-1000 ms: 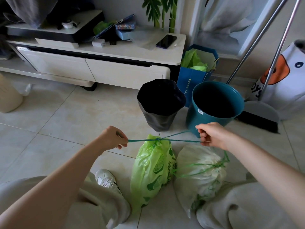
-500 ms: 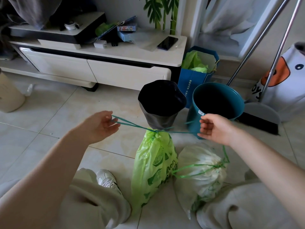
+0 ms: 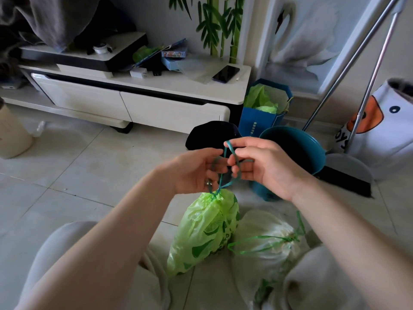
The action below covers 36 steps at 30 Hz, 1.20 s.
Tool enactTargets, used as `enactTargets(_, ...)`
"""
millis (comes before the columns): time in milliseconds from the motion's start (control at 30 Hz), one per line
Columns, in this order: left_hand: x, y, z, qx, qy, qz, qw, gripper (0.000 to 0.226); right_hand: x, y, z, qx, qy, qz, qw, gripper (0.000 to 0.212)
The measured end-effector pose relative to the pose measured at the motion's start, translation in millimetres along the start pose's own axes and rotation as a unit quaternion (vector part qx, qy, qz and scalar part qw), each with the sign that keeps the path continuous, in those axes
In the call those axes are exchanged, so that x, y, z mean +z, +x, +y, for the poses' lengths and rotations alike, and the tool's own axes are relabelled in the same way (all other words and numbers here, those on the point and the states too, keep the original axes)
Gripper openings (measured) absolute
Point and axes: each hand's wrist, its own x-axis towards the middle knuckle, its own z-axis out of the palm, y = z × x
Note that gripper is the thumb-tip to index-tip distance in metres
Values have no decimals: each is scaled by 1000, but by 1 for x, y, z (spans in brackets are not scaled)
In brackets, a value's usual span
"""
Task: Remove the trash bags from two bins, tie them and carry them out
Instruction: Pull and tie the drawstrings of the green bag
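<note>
Directly above the green bag, I pinch its drawstring between my left hand and right hand, cord running straight down to the cinched neck.

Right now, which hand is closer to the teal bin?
Right. The right hand is directly in front of the teal bin, overlapping its rim in view. The left hand is farther left, in front of the black bin.
</note>
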Motion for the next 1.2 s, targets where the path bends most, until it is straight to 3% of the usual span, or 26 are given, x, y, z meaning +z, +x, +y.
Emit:
enactTargets(133,5,6,-1,45,2,20,999,36,6,0,-1,-8,-50,-6,999,24)
enactTargets(267,3,11,0,115,-107,70,985,24,12,-2,3,2,-101,-7,995,22)
enactTargets(367,0,14,0,141,-152,60,976,21,7,-2,8,7,-114,6,993,21)
enactTargets(567,3,15,-1,160,-128,78,976,23,-34,-7,24,39,-180,80,980,18)
enactTargets(667,9,16,-6,162,-104,59,979,19,-69,-14,43,79,-298,108,945,15)
enactTargets(800,19,18,-11,166,-58,26,984,17,-120,-23,72,125,-556,144,809,13)
enactTargets(867,24,19,-12,166,-43,18,985,15,-139,-28,87,176,-600,132,769,17)
enactTargets(1000,30,23,-16,162,-22,11,987,15,-150,-41,110,315,-571,83,754,25)
enactTargets(1100,32,26,-16,165,-16,12,986,15,-157,-47,123,273,-584,36,764,57)
enactTargets(1200,32,29,-17,163,-10,18,986,16,-166,-51,133,233,-613,19,755,37)
